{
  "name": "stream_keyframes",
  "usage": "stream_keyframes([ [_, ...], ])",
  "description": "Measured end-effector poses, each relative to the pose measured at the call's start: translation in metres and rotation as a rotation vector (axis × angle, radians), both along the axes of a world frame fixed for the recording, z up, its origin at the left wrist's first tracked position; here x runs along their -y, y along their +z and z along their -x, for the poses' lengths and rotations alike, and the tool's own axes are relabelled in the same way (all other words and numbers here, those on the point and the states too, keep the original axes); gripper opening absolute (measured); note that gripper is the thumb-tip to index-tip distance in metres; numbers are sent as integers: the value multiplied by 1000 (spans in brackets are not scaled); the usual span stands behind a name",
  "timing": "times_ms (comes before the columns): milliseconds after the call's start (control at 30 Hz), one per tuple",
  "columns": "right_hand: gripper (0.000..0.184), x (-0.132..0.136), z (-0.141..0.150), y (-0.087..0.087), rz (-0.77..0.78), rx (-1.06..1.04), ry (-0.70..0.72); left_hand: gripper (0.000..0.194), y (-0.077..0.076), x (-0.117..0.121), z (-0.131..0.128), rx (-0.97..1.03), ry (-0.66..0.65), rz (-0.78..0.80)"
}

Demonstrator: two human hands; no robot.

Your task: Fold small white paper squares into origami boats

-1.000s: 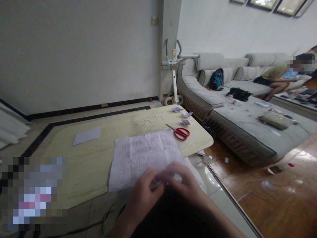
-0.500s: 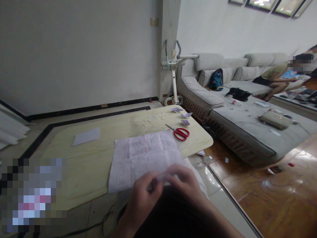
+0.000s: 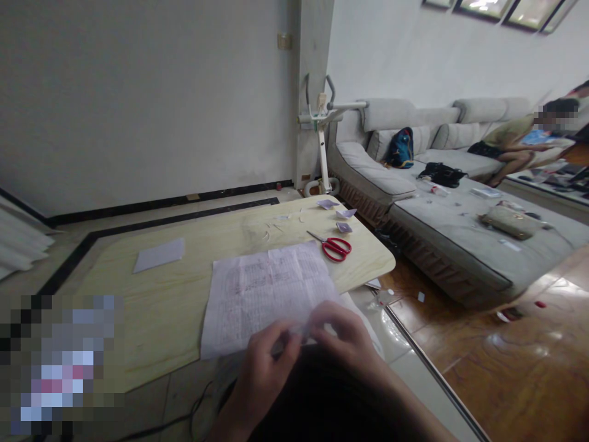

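A small pale piece [image 3: 300,330], apparently paper, is held between both hands above the near edge of the table [image 3: 151,319]. The fingers of the left hand [image 3: 271,351] are bent and drawn narrow, with the piece pinched at their tips. The fingers of the right hand [image 3: 341,328] are likewise curled, their tips being brought against the piece from the other side. The piece is blurred and partly covered by the fingers; its exact shape cannot be told.

Just beyond the hands, a creased printed sheet [image 3: 267,285] is laid flat on the table. Near its far right corner, red-handled scissors [image 3: 337,248] are placed with the blades pointed away to the left. Three folded paper pieces [image 3: 343,228] are set near the far right end. Thin paper scraps [image 3: 276,226] are scattered to their left. A plain pale sheet [image 3: 159,255] is noted well apart, on the left.
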State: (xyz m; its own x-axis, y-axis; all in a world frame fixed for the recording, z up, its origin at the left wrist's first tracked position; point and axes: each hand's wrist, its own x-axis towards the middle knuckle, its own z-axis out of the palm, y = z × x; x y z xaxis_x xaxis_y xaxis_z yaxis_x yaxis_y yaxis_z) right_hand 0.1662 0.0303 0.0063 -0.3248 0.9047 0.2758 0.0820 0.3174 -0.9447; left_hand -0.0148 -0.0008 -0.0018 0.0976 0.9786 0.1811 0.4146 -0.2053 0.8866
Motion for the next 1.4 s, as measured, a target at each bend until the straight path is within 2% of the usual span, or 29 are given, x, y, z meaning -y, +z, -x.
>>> stream_keyframes([
  [167,10,-2,-2,0,-68,8,30,20,3,0,-1,98,-13,157],
  [433,11,3,-8,8,-147,116,228,27,3,-4,2,310,-82,390],
  [500,11,4,-7,7,-127,111,209,27,1,-5,2,335,-86,423],
  [567,9,5,-5,4,-86,84,130,25,1,-5,-1,325,-54,383],
  [667,4,5,-1,-1,-27,76,19,22,4,-3,-5,258,18,224],
  [800,9,2,5,-4,6,75,-35,22,5,-1,-6,181,23,90],
  [1000,7,1,8,-6,-49,22,-59,19,2,1,-5,164,11,14],
  [1200,12,1,9,-6,18,-49,-53,19,-2,1,-3,127,-20,-26],
  [1400,16,0,8,-4,59,-94,-29,20,1,3,-4,109,-28,-51],
])
